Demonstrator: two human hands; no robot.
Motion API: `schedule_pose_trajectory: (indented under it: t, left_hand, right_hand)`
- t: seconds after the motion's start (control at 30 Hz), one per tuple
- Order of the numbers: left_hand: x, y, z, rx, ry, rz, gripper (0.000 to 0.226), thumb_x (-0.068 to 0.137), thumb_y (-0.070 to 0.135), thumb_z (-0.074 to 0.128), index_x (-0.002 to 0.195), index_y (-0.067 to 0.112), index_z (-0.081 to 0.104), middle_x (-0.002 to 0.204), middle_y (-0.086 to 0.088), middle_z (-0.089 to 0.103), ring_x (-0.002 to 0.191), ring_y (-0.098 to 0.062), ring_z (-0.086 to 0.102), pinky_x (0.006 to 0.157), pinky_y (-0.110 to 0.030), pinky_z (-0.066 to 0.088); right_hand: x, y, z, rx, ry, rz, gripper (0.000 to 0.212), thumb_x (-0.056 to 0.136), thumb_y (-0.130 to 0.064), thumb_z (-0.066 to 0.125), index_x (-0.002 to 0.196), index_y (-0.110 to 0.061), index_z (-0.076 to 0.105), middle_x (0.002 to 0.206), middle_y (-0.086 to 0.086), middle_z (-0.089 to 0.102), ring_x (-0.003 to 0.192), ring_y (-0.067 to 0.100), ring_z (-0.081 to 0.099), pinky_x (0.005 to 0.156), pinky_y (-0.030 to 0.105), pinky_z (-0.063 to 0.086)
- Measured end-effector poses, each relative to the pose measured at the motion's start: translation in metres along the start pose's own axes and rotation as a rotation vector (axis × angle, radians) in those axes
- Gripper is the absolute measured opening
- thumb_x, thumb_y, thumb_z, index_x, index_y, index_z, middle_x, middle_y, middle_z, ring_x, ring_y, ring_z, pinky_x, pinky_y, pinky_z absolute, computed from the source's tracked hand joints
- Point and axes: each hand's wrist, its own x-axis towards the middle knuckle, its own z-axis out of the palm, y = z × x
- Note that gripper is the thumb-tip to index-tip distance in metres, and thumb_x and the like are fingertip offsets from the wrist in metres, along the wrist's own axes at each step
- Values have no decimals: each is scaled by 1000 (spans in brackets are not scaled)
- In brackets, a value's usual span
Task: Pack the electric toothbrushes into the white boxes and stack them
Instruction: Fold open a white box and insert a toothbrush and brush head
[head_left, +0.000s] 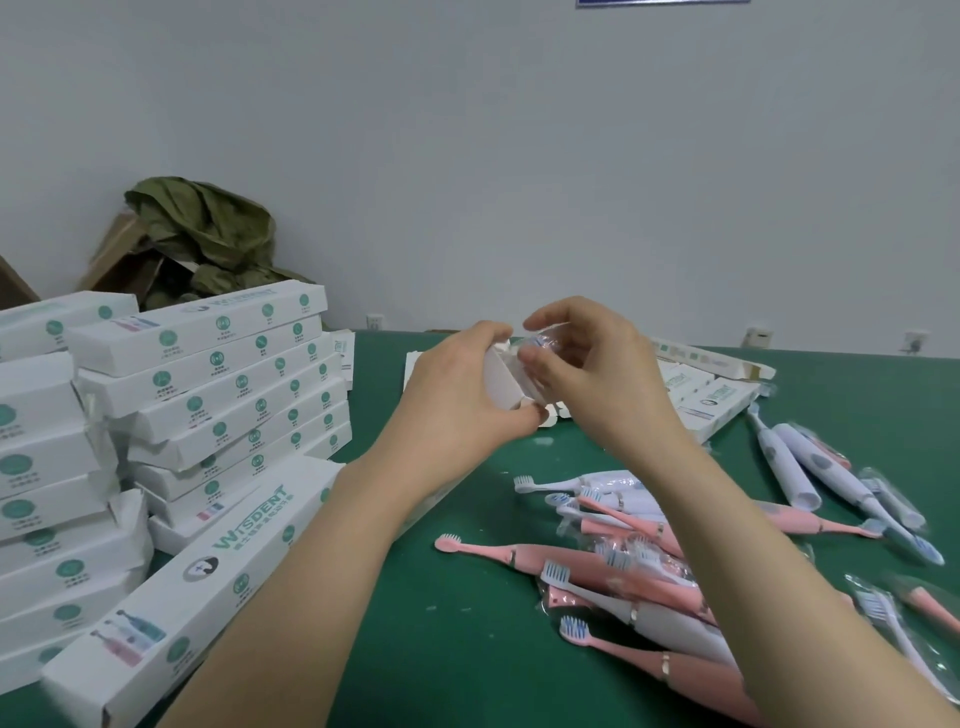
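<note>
My left hand (457, 395) grips the open end of a white box (501, 376) held up above the green table. My right hand (587, 369) pinches a toothbrush head in clear wrap (540, 342) at the mouth of that box. A heap of pink and white electric toothbrushes (628, 566) lies on the table under my right forearm. More white toothbrushes (810, 467) lie to the right. Packed white boxes are stacked (223, 384) at the left, and one long white box (197, 587) lies in front of the stack.
Flat unfolded boxes (711, 395) lie behind my hands at the back right. A green cloth (208, 234) over cardboard sits by the wall at the back left. The green table (467, 623) shows between my forearms.
</note>
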Motion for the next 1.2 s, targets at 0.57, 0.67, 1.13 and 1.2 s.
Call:
schedule_pose_trajectory:
  t: [0.57,0.67,1.13,1.2]
  left_hand:
    - [1,-1,0,-3,16,-8,70,60,42,73,126,26,54,113,13,59,99,-5,51,75,-12,31]
    - [1,1,1,9,5,18,69,64,36,74,129,22,54,120,7,61,97,-3,47,72,-4,31]
    - [-2,-3,6,61,-149,68,112,53,50,84,146,30,25,140,11,38,122,-7,38,91,-21,30]
    - [-3,-2,9,-22,-35,84,97,62,49,78,142,36,25,129,11,47,113,-6,46,86,-21,37]
  right_hand:
    - [-1,-7,-3,-241,-122,-40,30,85,-1,45,96,-18,67,85,-8,58,64,-4,49,57,4,34]
    - [-2,-2,3,-385,-237,-86,32,87,1,44,99,-12,71,102,4,47,91,14,46,62,11,30]
    - [5,-3,-18,-87,-216,206,34,98,-18,44,89,9,62,89,27,66,79,33,70,82,55,52]
    - [4,-5,-17,-58,-196,199,37,99,-21,44,90,11,62,91,30,65,80,36,69,82,54,53]
